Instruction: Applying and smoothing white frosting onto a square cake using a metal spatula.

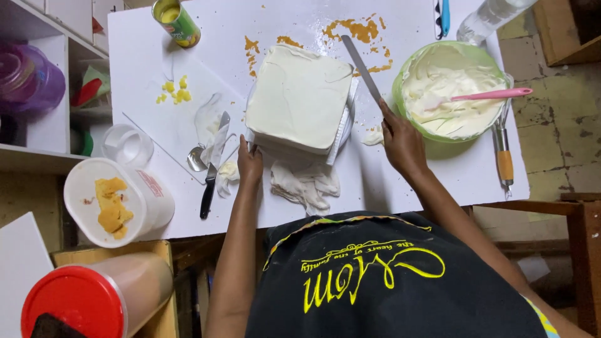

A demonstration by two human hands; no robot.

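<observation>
White table [438,181]: bears everything, smeared with cream and orange crumbs at its far side.
Cake [299,97]: square, coated in white cream, on a stand at the table's middle; crumpled white tissue [305,181] lies just in front of it.
Green bowl [452,91]: right of the cake, about half full of white cream, with a pink spatula [491,95] resting in it, handle out over the right rim.
White tub [116,201]: at the near left edge, open, with yellow-orange cake scraps inside.
Red-lidded jar [94,300]: off the table at lower left, lying on its side, lid shut; contents cannot be told.
Clear cup [128,145]: left of the cutting board [169,119], upturned mouth, seemingly nothing in it.
Can [176,22]: far left corner, open, yellow contents showing.
Right hand [400,141]: fingers closed round the handle of a long palette knife [362,66], whose blade angles up beside the cake's right edge.
Left hand [249,164]: fingers loosely curled, tips touching the cake stand's near left corner; it grips nothing.
Black-handled knife [211,172]: on the board beside a spoon [196,159], both creamy.
</observation>
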